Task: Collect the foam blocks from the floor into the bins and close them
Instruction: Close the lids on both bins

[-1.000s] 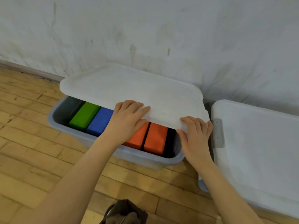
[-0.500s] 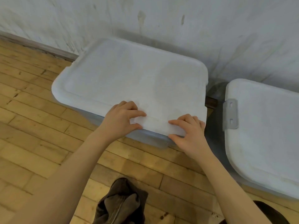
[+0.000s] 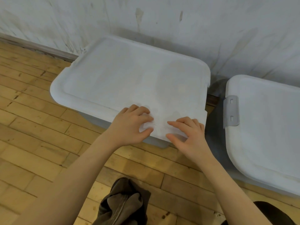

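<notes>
1. The left bin [image 3: 155, 140] sits on the wood floor [image 3: 32, 127] right up against the scuffed white wall [image 3: 162, 17], with its white lid [image 3: 129, 75] lying flat over the top. No foam blocks showing anywhere, and the lid hides whatever's inside.
2. Left hand [image 3: 129, 127] is on the lid's near edge, fingers curled on top and thumb down at the rim, so its grip looks like a pinch on that edge.
3. Right hand [image 3: 190, 135] is just beside it on the same edge, close to the near right corner. Fingers bent on top, thumb tip at the rim. I think it's pinching too, but the white-on-white makes it hard to be sure.
4. A second bin's lid [image 3: 267, 127] is off to the right, with a grey latch [image 3: 231, 111] on its left side. That one's covered too.
5. Some brown fabric [image 3: 123, 203] bunches at the bottom of the shot.
</notes>
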Demonstrator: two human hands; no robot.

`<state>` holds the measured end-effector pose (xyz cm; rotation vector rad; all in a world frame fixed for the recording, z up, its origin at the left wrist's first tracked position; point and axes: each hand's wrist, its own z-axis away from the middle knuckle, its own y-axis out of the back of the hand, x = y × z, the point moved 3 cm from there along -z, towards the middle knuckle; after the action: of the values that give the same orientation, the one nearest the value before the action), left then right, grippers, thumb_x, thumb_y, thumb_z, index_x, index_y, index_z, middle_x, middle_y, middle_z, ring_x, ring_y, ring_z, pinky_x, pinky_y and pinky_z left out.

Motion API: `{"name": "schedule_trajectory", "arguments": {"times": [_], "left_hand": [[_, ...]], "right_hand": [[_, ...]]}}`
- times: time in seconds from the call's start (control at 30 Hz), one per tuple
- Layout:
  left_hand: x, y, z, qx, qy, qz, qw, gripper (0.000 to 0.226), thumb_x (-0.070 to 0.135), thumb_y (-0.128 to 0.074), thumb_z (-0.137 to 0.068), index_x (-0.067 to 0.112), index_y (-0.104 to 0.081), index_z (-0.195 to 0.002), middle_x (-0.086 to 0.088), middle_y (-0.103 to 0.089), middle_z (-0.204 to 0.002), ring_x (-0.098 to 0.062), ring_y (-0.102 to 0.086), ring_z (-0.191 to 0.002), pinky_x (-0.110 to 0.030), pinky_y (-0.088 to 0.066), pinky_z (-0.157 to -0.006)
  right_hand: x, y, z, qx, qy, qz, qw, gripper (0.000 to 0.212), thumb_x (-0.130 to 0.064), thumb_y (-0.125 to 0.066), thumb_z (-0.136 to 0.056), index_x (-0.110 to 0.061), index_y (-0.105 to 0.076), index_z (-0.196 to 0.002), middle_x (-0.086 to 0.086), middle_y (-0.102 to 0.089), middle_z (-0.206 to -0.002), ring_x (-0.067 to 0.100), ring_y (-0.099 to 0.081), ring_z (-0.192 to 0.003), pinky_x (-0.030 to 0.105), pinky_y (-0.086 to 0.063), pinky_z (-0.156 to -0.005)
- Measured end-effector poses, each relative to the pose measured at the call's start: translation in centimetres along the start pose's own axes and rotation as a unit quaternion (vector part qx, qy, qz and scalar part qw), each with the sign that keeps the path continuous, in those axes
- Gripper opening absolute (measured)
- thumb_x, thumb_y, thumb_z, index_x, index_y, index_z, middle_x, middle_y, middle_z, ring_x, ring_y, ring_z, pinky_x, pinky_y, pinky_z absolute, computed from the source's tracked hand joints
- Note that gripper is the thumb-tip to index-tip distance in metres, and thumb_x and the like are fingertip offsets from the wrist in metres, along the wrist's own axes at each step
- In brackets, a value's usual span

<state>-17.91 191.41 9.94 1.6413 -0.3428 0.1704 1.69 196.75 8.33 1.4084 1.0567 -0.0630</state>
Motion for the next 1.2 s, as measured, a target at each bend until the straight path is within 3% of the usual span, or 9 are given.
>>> {"name": "schedule_trajectory", "arguments": {"times": [0.13,0.27,0.4,0.53,0.73,0.87,1.0,1.13,1.2], "left_hand": [[1.1,-0.1,-2.4,0.001,-0.019,-0.019,1.000,0.049,0.052,-0.041,-0.087,0.018,-0.067,-0.112,-0.003,-0.063,-0.117,-0.025,-0.058,-0.106,-0.037,-0.044,-0.084],[2.5,-0.1,-6.8,-0.035,-0.059,-0.043,0.997,0.059,0.059,-0.033,-0.086,0.020,-0.064,-0.117,-0.005,-0.060,-0.124,-0.028,-0.052,-0.115,-0.041,-0.036,-0.096],[4.2,-1.4,-11.5,-0.081,-0.022,-0.093,0.992,0.058,0.053,-0.032,-0.095,0.022,-0.031,-0.145,-0.006,-0.013,-0.156,-0.028,-0.012,-0.141,-0.042,-0.011,-0.112],[4.5,-3.5,-14.1,-0.122,0.027,-0.119,0.985,0.069,0.057,-0.025,-0.095,0.023,-0.003,-0.150,-0.003,0.017,-0.157,-0.032,0.012,-0.143,-0.051,0.000,-0.114],[4.0,-5.4,-13.8,-0.140,0.036,-0.102,0.984,0.060,0.051,-0.016,-0.097,0.031,0.008,-0.149,0.004,0.014,-0.158,-0.028,0.014,-0.143,-0.053,0.007,-0.112],[4.0,-5.4,-13.8,-0.130,0.042,-0.099,0.986,0.059,0.050,-0.015,-0.098,0.032,0.010,-0.149,0.005,0.015,-0.157,-0.026,0.016,-0.143,-0.052,0.009,-0.113],[3.5,-5.3,-13.8,-0.114,0.042,-0.089,0.988,0.058,0.051,-0.015,-0.097,0.035,0.006,-0.149,0.008,0.011,-0.158,-0.023,0.013,-0.144,-0.049,0.006,-0.114],[3.2,-5.7,-13.3,-0.081,0.027,-0.087,0.993,0.067,0.058,0.000,-0.088,0.034,0.002,-0.150,0.007,0.005,-0.158,-0.021,0.009,-0.145,-0.047,0.004,-0.114],[3.2,-5.8,-13.1,-0.053,0.040,-0.055,0.996,0.077,0.059,0.002,-0.081,0.028,-0.010,-0.150,0.000,-0.002,-0.159,-0.021,0.002,-0.146,-0.045,0.002,-0.115]], "right_hand": [[1.5,1.6,-1.3,0.104,-0.060,-0.001,0.993,0.045,-0.048,-0.041,-0.088,-0.025,-0.061,-0.120,-0.005,-0.051,-0.119,0.010,-0.039,-0.110,0.029,-0.024,-0.095],[4.6,3.8,-3.1,0.166,-0.134,0.014,0.977,0.046,-0.045,-0.043,-0.088,-0.019,-0.063,-0.121,0.002,-0.055,-0.114,0.024,-0.050,-0.105,0.044,-0.039,-0.096],[7.2,4.5,-5.2,0.133,-0.213,0.108,0.962,0.040,-0.038,-0.048,-0.094,-0.019,-0.056,-0.129,0.004,-0.050,-0.127,0.027,-0.039,-0.119,0.042,-0.024,-0.104],[6.9,3.0,-6.3,0.101,-0.207,0.170,0.958,0.040,-0.041,-0.046,-0.095,-0.021,-0.059,-0.127,0.001,-0.050,-0.133,0.026,-0.032,-0.124,0.039,-0.016,-0.102],[7.1,2.6,-6.5,0.138,-0.225,0.148,0.953,0.062,-0.059,-0.031,-0.083,-0.025,-0.057,-0.128,0.004,-0.052,-0.131,0.028,-0.041,-0.119,0.041,-0.026,-0.098],[8.6,2.2,-6.8,0.050,-0.292,0.098,0.950,0.068,-0.060,-0.034,-0.092,-0.023,-0.024,-0.148,0.007,-0.034,-0.148,0.029,-0.030,-0.132,0.043,-0.021,-0.109],[8.9,1.6,-7.1,-0.044,-0.321,0.079,0.943,0.068,-0.061,-0.020,-0.093,-0.027,-0.010,-0.151,0.010,-0.044,-0.141,0.033,-0.036,-0.130,0.048,-0.015,-0.109],[7.7,2.1,-6.9,0.076,-0.295,0.074,0.950,0.074,-0.060,-0.034,-0.091,-0.017,-0.018,-0.149,0.011,-0.041,-0.136,0.028,-0.039,-0.126,0.041,-0.015,-0.107],[6.6,2.3,-6.9,0.124,-0.247,0.090,0.957,0.080,-0.058,-0.040,-0.086,-0.010,-0.024,-0.147,0.010,-0.041,-0.137,0.024,-0.039,-0.126,0.036,-0.016,-0.103]]}}
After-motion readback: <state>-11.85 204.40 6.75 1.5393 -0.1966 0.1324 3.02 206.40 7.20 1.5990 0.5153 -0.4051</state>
